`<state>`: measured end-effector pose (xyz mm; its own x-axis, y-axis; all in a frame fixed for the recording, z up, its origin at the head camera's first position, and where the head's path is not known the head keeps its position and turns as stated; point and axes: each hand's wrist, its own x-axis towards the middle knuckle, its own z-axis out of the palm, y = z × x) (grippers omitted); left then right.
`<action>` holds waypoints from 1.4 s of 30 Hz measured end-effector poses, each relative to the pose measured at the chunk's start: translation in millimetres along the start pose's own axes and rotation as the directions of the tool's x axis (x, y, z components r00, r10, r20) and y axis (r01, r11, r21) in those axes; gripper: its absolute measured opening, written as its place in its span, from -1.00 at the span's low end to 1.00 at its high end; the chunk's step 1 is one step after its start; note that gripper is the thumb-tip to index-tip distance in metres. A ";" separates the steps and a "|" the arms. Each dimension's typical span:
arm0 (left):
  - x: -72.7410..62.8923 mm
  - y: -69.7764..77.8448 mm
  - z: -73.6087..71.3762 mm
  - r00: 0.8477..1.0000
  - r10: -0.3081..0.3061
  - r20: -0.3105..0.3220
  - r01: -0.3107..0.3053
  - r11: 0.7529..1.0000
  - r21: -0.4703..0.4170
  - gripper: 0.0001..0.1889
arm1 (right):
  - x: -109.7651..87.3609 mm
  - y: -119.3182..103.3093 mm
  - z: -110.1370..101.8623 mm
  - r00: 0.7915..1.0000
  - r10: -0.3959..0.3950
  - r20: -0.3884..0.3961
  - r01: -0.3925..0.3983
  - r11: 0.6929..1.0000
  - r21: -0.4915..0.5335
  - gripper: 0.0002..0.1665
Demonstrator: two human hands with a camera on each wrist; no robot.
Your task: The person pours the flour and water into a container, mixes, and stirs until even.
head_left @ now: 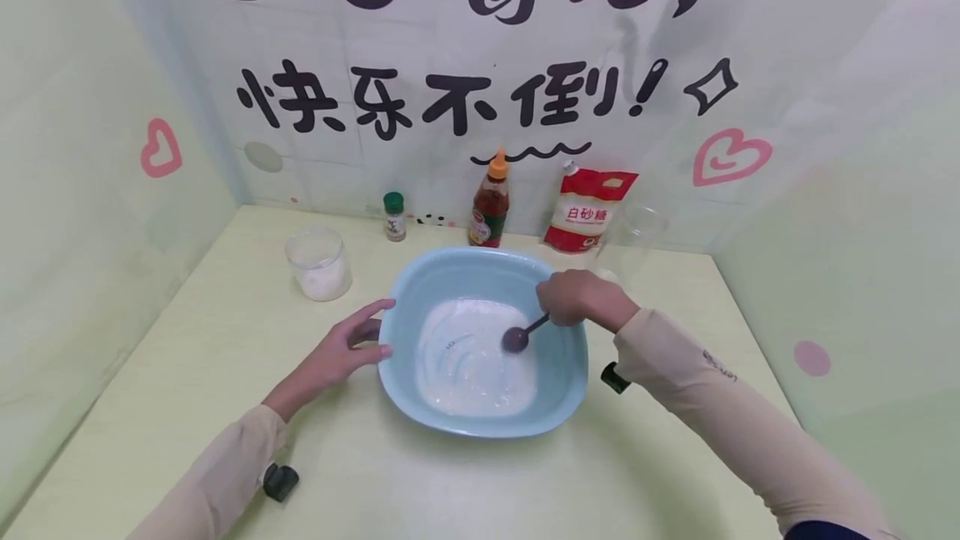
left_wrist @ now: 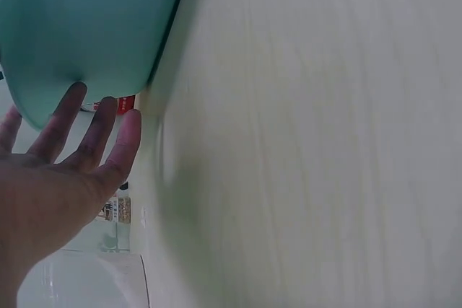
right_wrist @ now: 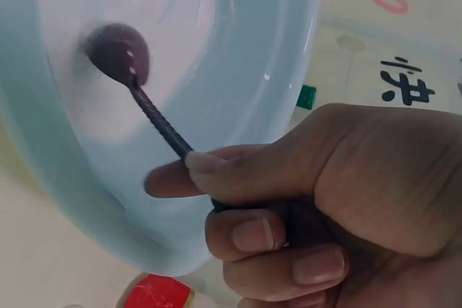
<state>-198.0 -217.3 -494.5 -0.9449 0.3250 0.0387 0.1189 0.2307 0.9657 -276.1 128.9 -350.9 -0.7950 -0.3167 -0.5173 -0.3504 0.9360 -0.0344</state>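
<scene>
A light blue basin [head_left: 483, 427] stands on the table with a thin white layer [head_left: 480, 386], shiny and streaked, over its bottom. My right hand [head_left: 581, 297] reaches over the right rim and grips a dark spoon [head_left: 515, 340] by its slim handle. In the right wrist view, thumb and fingers wrap around that handle, and the spoon's bowl [right_wrist: 119, 55] dips to the white layer. At the basin's left side, my left hand [head_left: 341, 357] touches the rim. The left wrist view shows its fingers [left_wrist: 94, 138] spread and fairly straight against the outer wall.
Along the back stand a small green-capped shaker [head_left: 394, 219], a sauce bottle [head_left: 491, 211] with an orange tip, a red-and-white sugar pouch [head_left: 583, 215] and a clear glass container [head_left: 633, 240]. A glass jar of white powder [head_left: 322, 273] sits left of the basin.
</scene>
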 end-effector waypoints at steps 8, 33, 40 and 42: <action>0.6 9.9 -4.2 1.000 -0.006 0.019 0.005 0.999 0.050 -0.26 | 29.8 -11.5 4.8 0.987 -0.111 -0.117 0.114 0.993 0.022 -0.68; -1.4 14.4 -1.0 0.993 -0.097 0.074 0.107 0.983 -0.150 -0.17 | 7.5 -21.7 31.4 0.932 -0.317 0.174 0.284 0.940 0.190 -0.77; -1.6 8.0 -0.4 0.994 -0.089 0.071 0.099 0.981 -0.167 -0.18 | 5.7 6.7 14.5 0.973 -0.199 0.120 0.168 0.960 0.223 -0.76; -3.3 7.2 0.4 0.993 -0.086 0.076 0.098 0.981 -0.168 -0.18 | 9.2 7.8 12.0 0.977 -0.201 0.070 0.183 0.960 0.211 -0.69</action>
<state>-193.9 -216.3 -487.8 -0.9259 0.3723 -0.0639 -0.0268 0.1040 0.9942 -280.2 135.2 -366.2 -0.6714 -0.4871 -0.5586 -0.3770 0.8734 -0.3084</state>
